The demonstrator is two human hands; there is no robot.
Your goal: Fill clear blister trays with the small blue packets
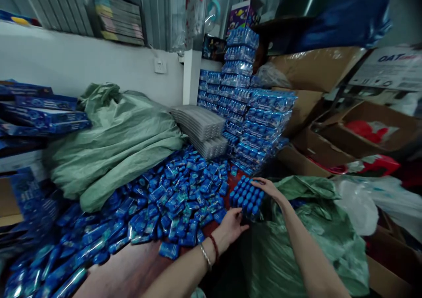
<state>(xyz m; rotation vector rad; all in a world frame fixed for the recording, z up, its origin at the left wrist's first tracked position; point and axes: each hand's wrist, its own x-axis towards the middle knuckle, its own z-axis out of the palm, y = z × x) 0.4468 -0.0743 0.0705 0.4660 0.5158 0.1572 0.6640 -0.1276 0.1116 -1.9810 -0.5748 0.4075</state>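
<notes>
A pack of blue-capped bottles (245, 194) stands in tight rows near the table's right edge, caps up. My left hand (231, 224) grips its near left corner with the fingertips, one finger sticking out apart. At the far right corner my right hand (267, 187) has its fingers curled over the pack's edge, touching the outer caps. The undersides of the fingers and the pack's bottom are hidden. Left of the pack lies a large heap of loose blue packets or small bottles (178, 197); their exact kind is hard to make out.
Shrink-wrapped blue packs (267, 122) are stacked high behind. Clear plastic trays (201, 122) lie in a pile beside them. A green sack (132, 135) covers the heap's back left; another green sack (316, 241) stands at right, near open cardboard boxes (369, 126). Flat blue cartons (42, 109) lie far left.
</notes>
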